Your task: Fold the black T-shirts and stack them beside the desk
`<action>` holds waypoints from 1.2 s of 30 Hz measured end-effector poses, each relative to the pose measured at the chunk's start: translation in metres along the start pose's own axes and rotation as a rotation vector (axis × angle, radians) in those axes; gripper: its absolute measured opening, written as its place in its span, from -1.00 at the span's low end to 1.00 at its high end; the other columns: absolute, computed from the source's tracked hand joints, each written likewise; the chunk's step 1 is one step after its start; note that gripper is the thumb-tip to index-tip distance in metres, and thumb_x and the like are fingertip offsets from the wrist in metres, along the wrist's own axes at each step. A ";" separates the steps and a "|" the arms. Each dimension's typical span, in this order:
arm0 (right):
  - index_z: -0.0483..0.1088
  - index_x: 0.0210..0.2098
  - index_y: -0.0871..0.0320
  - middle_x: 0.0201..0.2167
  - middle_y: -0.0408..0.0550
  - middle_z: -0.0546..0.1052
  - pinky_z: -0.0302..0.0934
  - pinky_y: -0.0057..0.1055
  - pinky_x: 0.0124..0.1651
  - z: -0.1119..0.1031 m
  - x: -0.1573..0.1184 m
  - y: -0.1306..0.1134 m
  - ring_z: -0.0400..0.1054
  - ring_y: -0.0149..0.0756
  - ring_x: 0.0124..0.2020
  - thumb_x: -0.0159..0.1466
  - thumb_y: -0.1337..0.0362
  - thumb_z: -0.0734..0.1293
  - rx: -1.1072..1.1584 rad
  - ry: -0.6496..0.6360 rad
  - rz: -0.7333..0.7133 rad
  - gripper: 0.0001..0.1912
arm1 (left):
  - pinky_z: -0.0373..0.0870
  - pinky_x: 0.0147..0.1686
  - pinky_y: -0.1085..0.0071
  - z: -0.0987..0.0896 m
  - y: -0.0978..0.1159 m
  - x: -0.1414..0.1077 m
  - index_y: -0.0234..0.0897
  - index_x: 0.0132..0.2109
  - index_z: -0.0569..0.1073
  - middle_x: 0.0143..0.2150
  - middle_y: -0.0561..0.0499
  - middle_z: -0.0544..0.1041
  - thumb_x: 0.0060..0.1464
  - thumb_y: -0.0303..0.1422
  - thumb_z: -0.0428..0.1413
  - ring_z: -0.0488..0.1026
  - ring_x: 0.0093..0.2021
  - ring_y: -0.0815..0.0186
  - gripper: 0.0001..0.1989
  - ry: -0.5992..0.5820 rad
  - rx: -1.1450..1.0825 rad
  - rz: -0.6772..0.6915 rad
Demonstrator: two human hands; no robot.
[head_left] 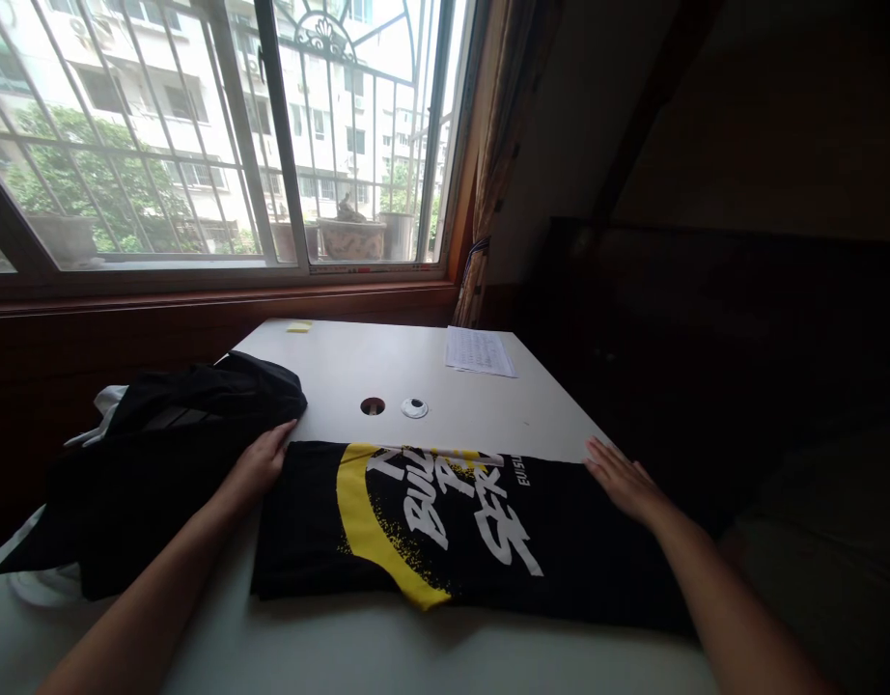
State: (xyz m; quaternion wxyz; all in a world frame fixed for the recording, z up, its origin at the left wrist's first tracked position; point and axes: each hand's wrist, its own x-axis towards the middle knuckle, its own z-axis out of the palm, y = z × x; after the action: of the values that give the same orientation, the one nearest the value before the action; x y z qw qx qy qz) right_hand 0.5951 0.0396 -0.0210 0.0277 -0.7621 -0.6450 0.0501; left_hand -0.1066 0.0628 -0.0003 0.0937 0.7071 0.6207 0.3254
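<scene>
A black T-shirt [561,541] lies folded on the white table, with a yellow shape and white lettering printed across it. At its far left corner rests my left hand [263,463], fingers stretched forward, between the shirt and a dark clothing pile [162,454]. My right hand [623,475] lies with extended fingers on the shirt's far right corner. Neither hand shows anything gripped. The undersides of both hands are hidden.
Beyond the shirt, the white table [329,367] has a round hole [373,407] and a white round cover [414,408]. Printed papers [480,351] and yellow sticky notes [298,327] lie near the far edge. A barred window [271,145] and curtain [481,212] stand behind.
</scene>
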 end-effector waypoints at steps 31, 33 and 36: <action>0.13 0.40 0.06 0.44 -0.04 0.13 -0.01 0.05 0.39 0.016 0.020 0.021 0.00 -0.06 0.44 0.41 -0.13 -0.03 0.000 0.139 -0.072 -0.30 | 0.42 0.06 0.10 0.002 0.054 -0.010 -0.26 0.12 0.48 0.11 -0.20 0.45 0.30 -0.35 -0.03 0.37 0.15 -0.04 -0.67 0.049 0.395 0.187; 0.19 0.37 0.06 0.43 -0.03 0.17 0.03 0.05 0.37 0.015 0.018 0.019 0.04 -0.05 0.43 0.41 -0.12 -0.02 0.008 0.162 -0.074 -0.32 | 0.32 0.22 0.05 0.009 0.069 -0.014 -0.26 0.21 0.44 0.25 -0.19 0.40 0.33 -0.33 -0.02 0.27 0.29 -0.03 -0.63 0.021 0.382 0.313; 0.27 0.32 0.03 0.40 -0.06 0.23 0.10 -0.04 0.36 0.012 0.015 0.016 0.10 -0.05 0.40 0.40 -0.10 0.01 0.015 0.191 -0.062 -0.36 | 0.17 0.34 0.01 0.026 0.097 -0.024 -0.22 0.32 0.33 0.40 -0.13 0.27 0.38 -0.22 -0.03 0.12 0.42 0.01 -0.56 -0.125 0.345 0.498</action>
State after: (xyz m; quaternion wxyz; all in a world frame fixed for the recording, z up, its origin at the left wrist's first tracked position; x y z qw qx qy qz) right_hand 0.6114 0.0518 -0.0356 0.0964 -0.7428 -0.6623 -0.0188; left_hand -0.0126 0.0261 0.0237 -0.0723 0.8616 0.4674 0.1840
